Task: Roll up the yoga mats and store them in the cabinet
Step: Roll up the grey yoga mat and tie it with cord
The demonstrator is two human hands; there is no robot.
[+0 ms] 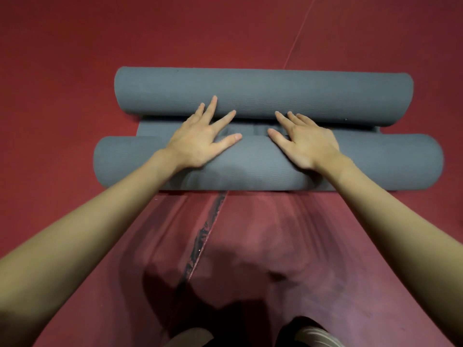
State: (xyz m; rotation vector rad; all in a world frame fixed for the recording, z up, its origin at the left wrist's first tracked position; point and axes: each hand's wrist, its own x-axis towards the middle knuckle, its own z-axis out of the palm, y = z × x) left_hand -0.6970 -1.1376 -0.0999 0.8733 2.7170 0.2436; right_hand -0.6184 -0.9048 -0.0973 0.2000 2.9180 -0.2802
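Note:
Two grey rolls of yoga mat lie side by side across the red floor. The near roll (375,164) is closest to me and the far roll (263,91) lies just behind it, with a narrow flat strip of grey mat (155,128) showing between them. My left hand (200,139) rests flat on the near roll, its fingers spread and reaching the far roll. My right hand (305,141) lies flat on the near roll too, fingers straight and touching the far roll's lower edge.
Red floor (75,46) surrounds the rolls. A dark scuffed seam (203,236) runs from under the near roll toward me. My feet (313,334) show at the bottom edge. No cabinet is in view.

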